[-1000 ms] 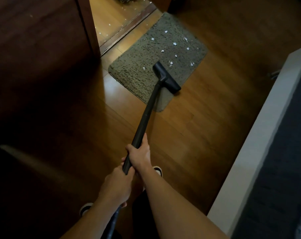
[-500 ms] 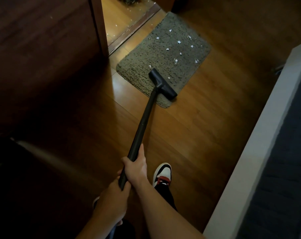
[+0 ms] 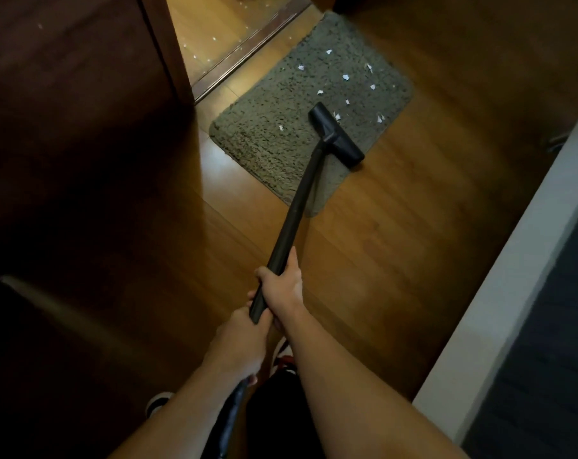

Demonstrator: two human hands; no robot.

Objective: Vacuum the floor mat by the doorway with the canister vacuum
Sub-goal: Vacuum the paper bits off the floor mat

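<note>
Nearest the camera, the left hand (image 3: 239,342) is wrapping its fingers around the lower end of the smooth black cylindrical vacuum wand (image 3: 289,226), and the right hand (image 3: 281,286) is clenching it just above. The wand is slanting up over the glossy brown wooden plank floor (image 3: 397,260). Its wide black plastic nozzle head (image 3: 335,135) is resting on the shaggy grey-green rectangular mat (image 3: 281,104) (by the doorway), beside scattered white paper scraps (image 3: 345,77).

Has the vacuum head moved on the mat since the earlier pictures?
Yes. The vacuum head has moved up the mat, away from its near corner and closer to the paper scraps.
</note>
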